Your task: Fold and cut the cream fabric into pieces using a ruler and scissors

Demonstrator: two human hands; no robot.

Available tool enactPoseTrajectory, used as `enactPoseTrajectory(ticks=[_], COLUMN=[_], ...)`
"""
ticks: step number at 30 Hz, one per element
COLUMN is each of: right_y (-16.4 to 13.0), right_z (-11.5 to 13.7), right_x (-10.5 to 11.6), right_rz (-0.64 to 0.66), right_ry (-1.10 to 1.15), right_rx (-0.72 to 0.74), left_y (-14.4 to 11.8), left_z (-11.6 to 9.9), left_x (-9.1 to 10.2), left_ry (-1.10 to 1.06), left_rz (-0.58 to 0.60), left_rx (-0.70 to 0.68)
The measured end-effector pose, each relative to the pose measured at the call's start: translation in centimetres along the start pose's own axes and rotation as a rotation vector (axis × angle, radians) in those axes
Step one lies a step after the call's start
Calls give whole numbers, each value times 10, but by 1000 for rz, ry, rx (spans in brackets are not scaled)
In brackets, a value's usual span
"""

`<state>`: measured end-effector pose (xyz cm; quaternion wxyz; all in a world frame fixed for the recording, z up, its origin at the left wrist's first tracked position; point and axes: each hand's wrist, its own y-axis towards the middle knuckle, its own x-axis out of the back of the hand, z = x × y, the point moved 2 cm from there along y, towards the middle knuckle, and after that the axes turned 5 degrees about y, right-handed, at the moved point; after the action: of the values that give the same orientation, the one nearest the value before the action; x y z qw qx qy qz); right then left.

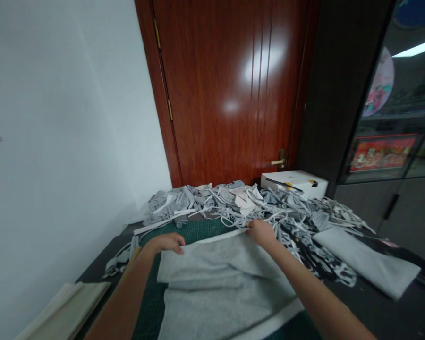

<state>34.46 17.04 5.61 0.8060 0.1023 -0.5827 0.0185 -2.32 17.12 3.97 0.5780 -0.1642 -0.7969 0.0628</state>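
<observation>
A piece of light grey fabric [226, 278] lies spread over a green cutting mat [194, 231], with soft creases across its middle. My left hand [168, 242] pinches its far left corner between thumb and fingers. At the far right corner, my right hand [261, 232] grips the same edge, its fingertips partly hidden. Between the two hands the far edge runs fairly straight, slanting up to the right. Part of the fabric's right side is covered by my right forearm.
Grey fabric scraps [184, 200] are heaped along the table's back, with a white box [297, 182] behind them. A folded grey cloth [368, 259] lies at right, folded beige cloth [67, 309] at front left. A wooden door [226, 94] stands beyond.
</observation>
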Motion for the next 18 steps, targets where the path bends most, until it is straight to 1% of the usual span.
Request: enactPoseTrajectory(ticks=[2, 3, 5, 7, 9, 10, 11, 13, 14, 15, 17, 18], right_y=[15, 21, 27, 18, -7, -25, -46, -90, -110, -129, -157, -165], right_z=[4, 9, 20, 34, 48, 54, 60, 71, 77, 82, 93, 98], right_x=[17, 25, 36, 38, 30, 21, 9, -26, -48, -71, -121, -144], right_rz=[-66, -105, -173, -213, -210, -192, -151, -24, 34, 60, 50, 28], right_ry=[13, 24, 49, 67, 88, 102, 151, 252, 286, 300, 215, 172], right_rx=[-43, -50, -26, 36, 133, 196, 311, 529, 629, 732, 933, 969], left_y=[2, 4, 12, 19, 24, 25, 26, 27, 27, 29, 31, 33], left_z=[1, 1, 2, 4, 10, 13, 16, 22, 24, 25, 26, 26], left_x=[10, 13, 16, 13, 6, 1, -3, -12, -16, -20, -25, -26], left_ry=[-46, -62, -63, -24, 35, 62, 84, 113, 122, 129, 142, 150], left_rz=[-18, -52, -159, -286, -398, -441, -471, -481, -467, -445, -401, -384], left_rx=[2, 14, 69, 166, 279, 326, 361, 388, 385, 375, 357, 351])
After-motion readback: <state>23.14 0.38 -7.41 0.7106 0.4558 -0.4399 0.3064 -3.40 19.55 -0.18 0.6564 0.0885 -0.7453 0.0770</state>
